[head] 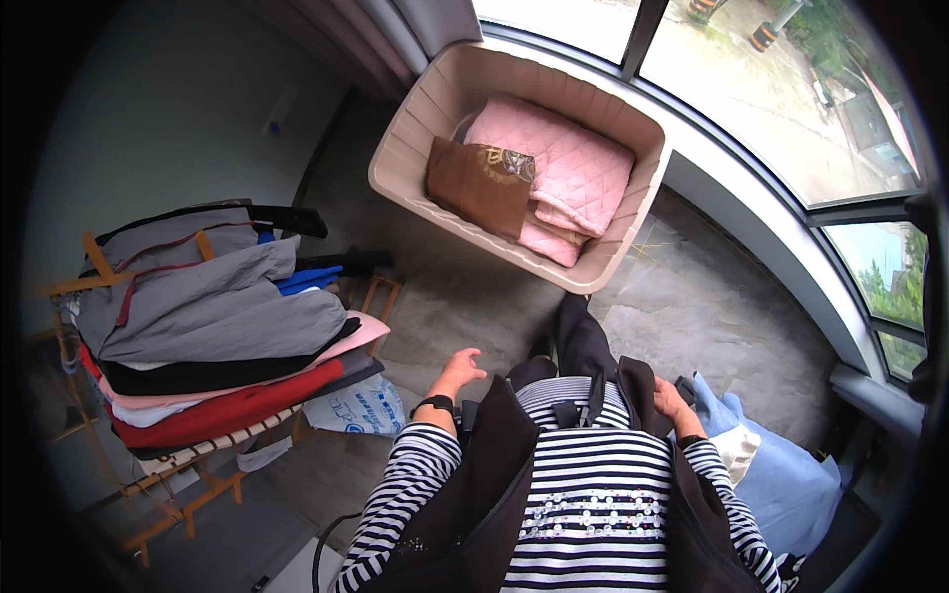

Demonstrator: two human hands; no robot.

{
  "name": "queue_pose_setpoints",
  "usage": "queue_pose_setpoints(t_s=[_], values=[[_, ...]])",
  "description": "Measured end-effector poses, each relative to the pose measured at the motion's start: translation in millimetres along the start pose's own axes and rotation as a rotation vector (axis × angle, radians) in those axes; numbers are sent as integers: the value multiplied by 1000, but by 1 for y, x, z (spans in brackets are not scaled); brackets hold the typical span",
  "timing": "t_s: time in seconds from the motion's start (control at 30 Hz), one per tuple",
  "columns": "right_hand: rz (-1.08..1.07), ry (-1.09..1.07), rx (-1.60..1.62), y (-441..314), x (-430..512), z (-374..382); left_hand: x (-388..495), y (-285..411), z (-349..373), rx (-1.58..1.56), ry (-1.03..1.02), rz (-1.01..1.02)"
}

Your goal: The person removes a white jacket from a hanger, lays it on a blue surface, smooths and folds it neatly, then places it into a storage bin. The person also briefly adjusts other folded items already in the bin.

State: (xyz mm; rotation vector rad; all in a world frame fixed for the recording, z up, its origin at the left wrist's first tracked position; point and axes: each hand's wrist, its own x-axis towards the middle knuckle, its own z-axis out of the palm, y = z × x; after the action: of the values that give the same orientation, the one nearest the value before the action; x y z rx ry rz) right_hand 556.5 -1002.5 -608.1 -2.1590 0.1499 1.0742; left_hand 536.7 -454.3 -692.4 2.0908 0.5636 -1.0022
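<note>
My left hand point(465, 368) is held out over the floor beside my dark vest point(493, 445), with its fingers apart and nothing in them. My right hand point(667, 400) is at the other side of the vest, by its edge. Its fingers are partly hidden there, so whether it grips the vest cannot be seen. Before me stands a beige plastic tub point(511, 268), its near rim close to my feet. Inside lies a folded pink quilted cloth point(563, 152), with a brown patterned piece point(478, 189) partly over its left side.
On the left, several garments, a grey jacket point(222, 296) on top, lie piled on a wooden rack point(215, 493). A white-and-blue printed bag point(356, 408) hangs beside it. Light blue fabric point(786, 474) lies at my right. A window frame point(741, 174) curves behind the tub.
</note>
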Motion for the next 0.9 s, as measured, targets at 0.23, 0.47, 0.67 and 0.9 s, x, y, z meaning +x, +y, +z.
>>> queue_pose_setpoints(t_s=[0.23, 0.47, 0.67, 0.9], values=[[11, -238, -51, -49, 121, -39, 72, 49, -90, -150, 117, -72], [58, -257, -224, -62, 166, 32, 219, 185, -204, 86, 277, 312], [323, -67, -152, -98, 176, 91, 361, 263, -231, 381, 233, 368], [454, 40, -138, -147, 199, 119, 485, 306, -217, 606, 213, 376]])
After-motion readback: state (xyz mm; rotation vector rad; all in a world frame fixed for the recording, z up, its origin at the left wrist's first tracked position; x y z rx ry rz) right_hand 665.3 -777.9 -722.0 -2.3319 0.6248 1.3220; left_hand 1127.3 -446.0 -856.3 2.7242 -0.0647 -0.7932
